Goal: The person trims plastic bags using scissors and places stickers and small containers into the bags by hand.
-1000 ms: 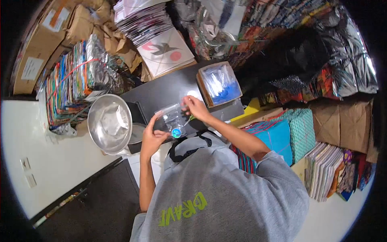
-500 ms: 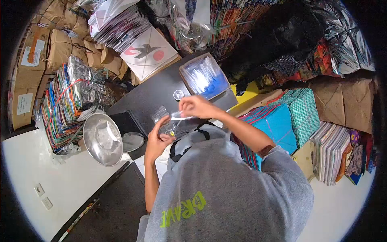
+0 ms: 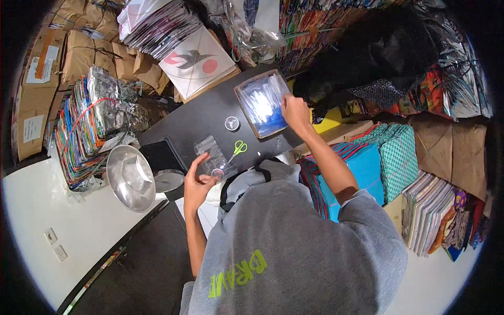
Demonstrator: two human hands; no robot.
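Observation:
My left hand is at the near left of the dark table, its thumb and fingers curved around the edge of a clear plastic bag with a small round item at its lower end. Over the right edge of an open cardboard box is my right hand, its fingers bent and closed; what they hold, if anything, is hidden. Clear plastic sleeves fill the box. Green-handled scissors and a round clear container lie between the hands.
A metal bowl stands at the left beside a stack of colourful packets. Printed sheets are piled behind the table. Blue cloth bundles lie to the right, with black plastic above them.
My right hand has moved away from the bag, up and right to the box edge. The scissors now show fully. My left hand stays near the bag and has shifted slightly.

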